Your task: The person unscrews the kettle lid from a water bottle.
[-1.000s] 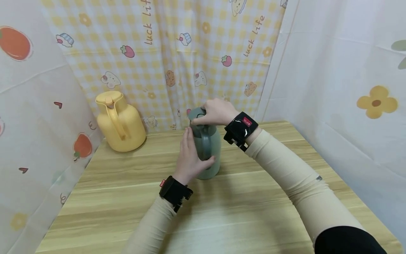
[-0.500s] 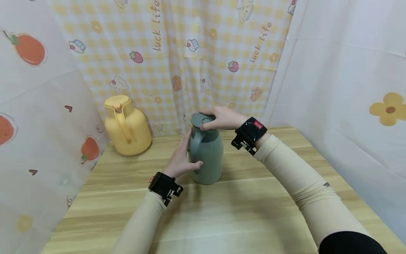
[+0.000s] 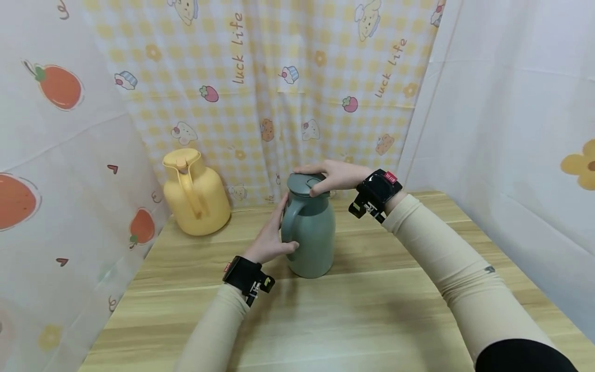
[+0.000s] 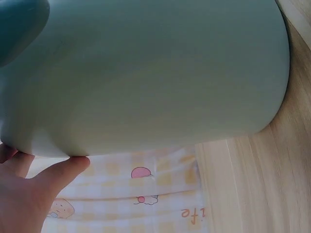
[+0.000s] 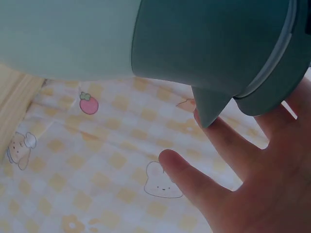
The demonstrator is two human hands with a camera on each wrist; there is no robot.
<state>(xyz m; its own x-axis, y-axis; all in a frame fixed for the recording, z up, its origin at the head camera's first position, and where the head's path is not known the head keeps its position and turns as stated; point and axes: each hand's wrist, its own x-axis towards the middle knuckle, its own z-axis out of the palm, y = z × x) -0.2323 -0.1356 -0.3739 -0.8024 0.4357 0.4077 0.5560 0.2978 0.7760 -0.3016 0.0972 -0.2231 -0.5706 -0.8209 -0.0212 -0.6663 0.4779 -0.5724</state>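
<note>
A grey-green thermos jug [image 3: 317, 243] stands upright on the table, its handle [image 3: 288, 221] turned to the left and front. My left hand [image 3: 268, 237] lies along the handle side with fairly straight fingers, thumb near the handle's lower end. In the left wrist view, fingertips touch the jug wall [image 4: 165, 87]. From the right, my right hand [image 3: 343, 174] grips the lid [image 3: 299, 183], thumb at the front edge and fingers over the back. The right wrist view has one finger touching the spout [image 5: 210, 104] and another stretched apart from the jug.
A yellow thermos jug [image 3: 204, 201] stands at the back left of the wooden table [image 3: 325, 325]. Behind is a yellow checked curtain [image 3: 260, 113]; white printed curtains close off the left and right sides.
The grey-green jug has turned, its handle swinging from the front toward the left. My right hand has shifted right across the lid, and my left hand has drawn back to the handle side.
</note>
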